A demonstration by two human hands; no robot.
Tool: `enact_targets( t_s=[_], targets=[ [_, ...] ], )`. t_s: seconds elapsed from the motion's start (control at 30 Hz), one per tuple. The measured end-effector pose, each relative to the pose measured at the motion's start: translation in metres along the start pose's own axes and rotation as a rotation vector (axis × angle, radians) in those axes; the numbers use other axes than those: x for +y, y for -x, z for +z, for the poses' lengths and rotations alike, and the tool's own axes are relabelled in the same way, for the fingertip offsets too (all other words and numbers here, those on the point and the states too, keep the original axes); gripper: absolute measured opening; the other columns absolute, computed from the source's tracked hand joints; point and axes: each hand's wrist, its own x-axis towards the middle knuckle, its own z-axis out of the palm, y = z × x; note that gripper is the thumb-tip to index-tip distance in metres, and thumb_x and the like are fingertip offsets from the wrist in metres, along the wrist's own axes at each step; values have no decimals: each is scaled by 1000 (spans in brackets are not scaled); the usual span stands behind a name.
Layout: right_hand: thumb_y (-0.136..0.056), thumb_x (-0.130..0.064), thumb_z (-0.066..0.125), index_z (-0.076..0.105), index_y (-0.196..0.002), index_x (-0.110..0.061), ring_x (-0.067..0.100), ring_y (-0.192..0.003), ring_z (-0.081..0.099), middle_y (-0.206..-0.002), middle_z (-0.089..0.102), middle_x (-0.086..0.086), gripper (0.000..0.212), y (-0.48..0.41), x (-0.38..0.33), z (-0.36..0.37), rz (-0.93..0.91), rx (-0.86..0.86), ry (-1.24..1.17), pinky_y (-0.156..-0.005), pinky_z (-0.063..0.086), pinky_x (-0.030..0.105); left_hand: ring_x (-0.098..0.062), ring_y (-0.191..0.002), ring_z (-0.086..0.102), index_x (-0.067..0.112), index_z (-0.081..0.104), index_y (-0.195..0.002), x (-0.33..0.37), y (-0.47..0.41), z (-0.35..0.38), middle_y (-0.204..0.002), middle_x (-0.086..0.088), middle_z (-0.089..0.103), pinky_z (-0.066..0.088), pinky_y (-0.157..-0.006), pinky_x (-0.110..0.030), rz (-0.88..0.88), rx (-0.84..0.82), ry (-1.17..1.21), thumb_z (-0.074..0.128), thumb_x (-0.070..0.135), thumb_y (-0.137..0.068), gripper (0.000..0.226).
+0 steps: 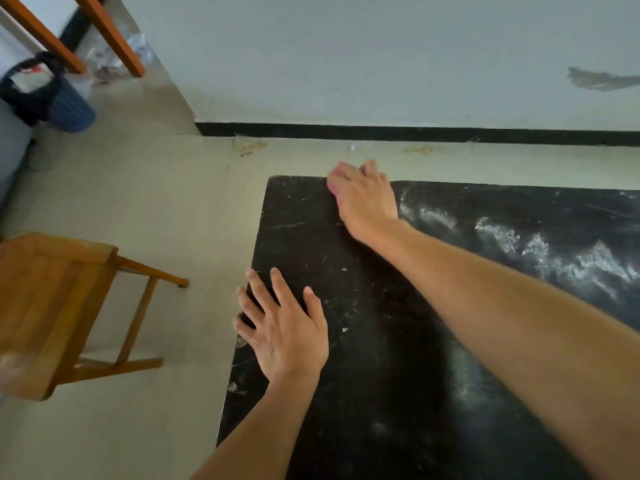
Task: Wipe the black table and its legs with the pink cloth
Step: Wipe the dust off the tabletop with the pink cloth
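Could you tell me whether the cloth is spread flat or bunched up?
Bunched up, it seems: only a small pink edge of the cloth shows beside the right hand covering it at the table's far edge.

A pale tiled floor (145,188) fills the left side of the view and meets a light grey wall (381,57) with a black skirting strip (415,133) along its base. A wooden stool (59,306) stands at the left. Farther back, in the top left corner, a blue bin (69,105) lined with a black bag sits near two orange wooden legs (110,32) of another piece of furniture.
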Motion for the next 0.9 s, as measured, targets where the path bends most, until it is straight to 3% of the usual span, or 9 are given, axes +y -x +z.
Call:
enact_targets(
  t_s=[0.07,0.13,0.27,0.33,0.4,0.53,0.7,0.83,0.9],
  targets=[
    [-92,-10,54,59,-118,-9,32,-116,42,-116,59,9,26,-47,17,-11,213,-140,66,-87,41,38,-34,-144,9,22,14,-150,-1,1,1,-160,-11,5,21,-111,-53,10,15,6,19,54,-96,63],
    [-89,-7,57,60,-115,-7,32,-114,44,-113,60,11,26,-57,22,-19,338,-115,53,-88,44,38,-34,-144,9,22,14,-150,-4,0,2,-160,-12,5,21,-111,-53,13,13,7,19,54,-96,63],
    [-88,-4,57,59,-105,-16,24,-100,43,-121,56,2,21,39,-3,-25,128,82,-75,-79,37,32,-34,-145,6,23,10,-150,-7,-1,1,-160,-11,0,19,-112,-54,3,-26,-1,17,55,-96,63],
    [-88,-9,61,58,-122,-15,24,-101,46,-135,52,1,35,111,-11,-15,20,50,-88,-79,42,33,-35,-145,5,23,11,-150,-6,0,0,-160,-10,-1,19,-113,-54,-1,-28,19,18,54,-96,63],
    [-92,-20,61,48,-140,-14,24,-101,48,-143,49,1,50,147,-8,-4,23,17,-70,-76,45,35,-35,-145,6,23,13,-150,-4,0,-2,-160,-11,1,19,-112,-55,2,-20,29,19,53,-96,63],
    [-93,-13,55,42,-141,-12,33,-114,44,-143,44,5,50,77,38,-5,206,43,98,-89,44,43,-35,-145,9,23,13,-150,-3,-1,0,-160,-11,3,20,-112,-56,0,-11,29,20,54,-96,63],
    [-90,-11,60,63,-112,-5,35,-111,45,-110,60,14,23,-9,105,-34,532,-100,167,-86,44,42,-36,-144,11,22,12,-150,-4,-1,3,-160,-12,5,22,-111,-56,17,-5,11,16,54,-95,64],
    [-87,1,54,56,-92,-14,30,-96,46,-106,56,5,16,42,72,-43,345,136,28,-77,45,40,-36,-144,10,22,11,-150,-6,-1,4,-160,-12,3,22,-111,-56,10,-10,12,17,55,-95,64],
    [-85,-2,59,58,-106,-14,30,-92,47,-119,57,3,25,98,42,-30,135,101,7,-72,45,40,-36,-144,10,22,13,-150,-5,0,3,-160,-12,4,21,-111,-56,8,-10,15,19,55,-95,64]
  ],
)
